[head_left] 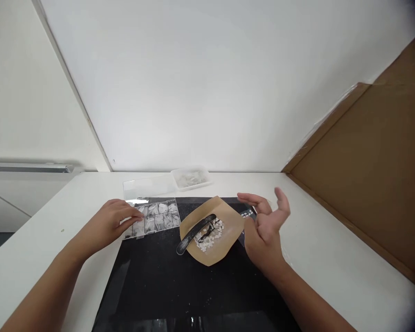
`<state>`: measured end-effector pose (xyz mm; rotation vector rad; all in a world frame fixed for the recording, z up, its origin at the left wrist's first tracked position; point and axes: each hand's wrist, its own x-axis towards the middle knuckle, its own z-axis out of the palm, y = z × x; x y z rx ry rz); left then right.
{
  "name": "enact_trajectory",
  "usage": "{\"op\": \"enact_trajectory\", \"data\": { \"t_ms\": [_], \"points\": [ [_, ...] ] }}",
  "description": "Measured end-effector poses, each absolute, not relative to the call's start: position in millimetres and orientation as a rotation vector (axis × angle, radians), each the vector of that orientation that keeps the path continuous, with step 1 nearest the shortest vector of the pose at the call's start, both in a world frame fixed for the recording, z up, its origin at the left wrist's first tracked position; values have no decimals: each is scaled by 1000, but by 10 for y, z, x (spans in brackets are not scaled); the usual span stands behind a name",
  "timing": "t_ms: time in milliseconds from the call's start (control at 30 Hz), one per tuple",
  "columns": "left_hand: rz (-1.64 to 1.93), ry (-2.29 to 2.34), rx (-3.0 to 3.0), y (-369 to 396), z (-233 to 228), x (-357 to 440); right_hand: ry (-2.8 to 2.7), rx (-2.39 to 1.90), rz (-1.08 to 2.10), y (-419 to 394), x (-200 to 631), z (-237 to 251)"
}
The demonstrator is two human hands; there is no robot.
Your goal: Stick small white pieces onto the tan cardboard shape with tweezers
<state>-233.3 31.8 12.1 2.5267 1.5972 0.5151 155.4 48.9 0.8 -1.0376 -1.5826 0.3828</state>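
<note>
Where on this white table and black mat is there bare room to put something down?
Bare black mat lies in front of the brown paper sheet, between the forearms. Bare white table runs right of the right hand to the cardboard panel. Crowded: the clear compartment box under the left hand, the curved black file, the small plastic tray.

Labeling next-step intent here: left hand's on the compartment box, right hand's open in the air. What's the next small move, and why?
Probably the left hand picks one clear piece from the compartment box: its fingers already rest on the box. The right hand is open and empty beside the brown paper, where small white pieces and a curved file lie.
</note>
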Motion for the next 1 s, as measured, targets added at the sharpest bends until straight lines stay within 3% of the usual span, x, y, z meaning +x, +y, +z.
{"op": "enact_trajectory", "data": {
  "t_ms": [233, 433, 733, 900, 1000],
  "points": [
    [649, 1643, 2648, 317, 109, -2328, -1523, -1039, 385, 540, 1639, 42],
    [498, 1650, 2667, 357, 74, -2412, -1567, -1038, 435, 526, 1630, -15],
    [635, 1813, 2328, 282, 180, -2449, -1670, -1092, 426, 500, 1665, 21],
    [459, 1942, 2226, 273, 212, -2529, -1892, -1041, 210, 530, 1704, 65],
    [362, 2028, 2116, 270, 214, -2536, -1894, -1046, 268, 499, 1670, 66]
  ]
}}
